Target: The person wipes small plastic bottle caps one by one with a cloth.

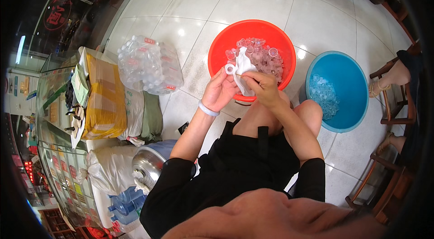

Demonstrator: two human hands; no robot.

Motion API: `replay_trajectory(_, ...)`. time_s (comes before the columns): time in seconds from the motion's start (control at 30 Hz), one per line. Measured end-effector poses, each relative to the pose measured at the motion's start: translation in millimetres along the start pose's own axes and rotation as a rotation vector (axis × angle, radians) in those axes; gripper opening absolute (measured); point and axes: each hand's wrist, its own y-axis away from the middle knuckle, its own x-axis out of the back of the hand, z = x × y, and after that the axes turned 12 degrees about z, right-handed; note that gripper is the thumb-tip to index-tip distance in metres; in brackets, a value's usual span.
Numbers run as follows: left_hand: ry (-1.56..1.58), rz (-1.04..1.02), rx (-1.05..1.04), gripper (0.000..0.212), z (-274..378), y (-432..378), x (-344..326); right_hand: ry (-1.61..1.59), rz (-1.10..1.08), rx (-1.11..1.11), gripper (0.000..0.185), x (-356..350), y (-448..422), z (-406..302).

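My left hand, with a pale bangle at its wrist, pinches a small round clear cup by its side, mouth facing up towards me. Close beside it, my right hand has thumb and forefinger closed on a thin brown stick that points at the cup. A white cloth or tissue hangs between the hands; which fingers hold it I cannot tell. Below them, a red plastic basin contains a heap of small clear cups.
At right stands a blue tub with more clear pieces. Shrink-wrapped bottles, a taped carton, a steel colander and blue water jugs are at left. Another person's foot rests by a wooden chair.
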Motion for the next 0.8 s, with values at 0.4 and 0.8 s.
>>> replay_trajectory(0.4, -0.122, 0.079, -0.179, 0.032, -1, 1, -9, -0.120, 0.033, -0.018, 0.012, -2, 1, 3)
replay_trajectory(0.8, -0.196, 0.119, -0.229, 0.029, -8, 1, -6, -0.188, 0.117, -0.039, 0.014, -4, 3, 10)
